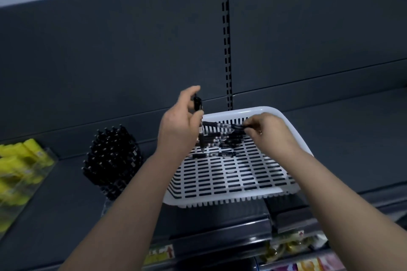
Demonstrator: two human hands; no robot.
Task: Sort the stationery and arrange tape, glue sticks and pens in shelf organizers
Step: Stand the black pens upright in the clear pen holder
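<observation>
A white slotted plastic basket [231, 185] sits on the dark shelf, with several black pens [217, 139] lying at its far end. My left hand [178, 125] holds one black pen [199, 116] upright over the basket's left rim. My right hand [267, 131] reaches into the basket from the right and pinches another black pen [222, 125], which lies nearly level. To the left stands a clear organizer packed with upright black pens [112, 158]. Yellow glue sticks [19, 160] fill a clear bin at the far left.
The dark shelf [66, 200] runs left to right, backed by a grey panel with a slotted upright [226, 50]. Below the shelf's front edge, a price label [161, 253] and coloured packages [293, 246] show on a lower level.
</observation>
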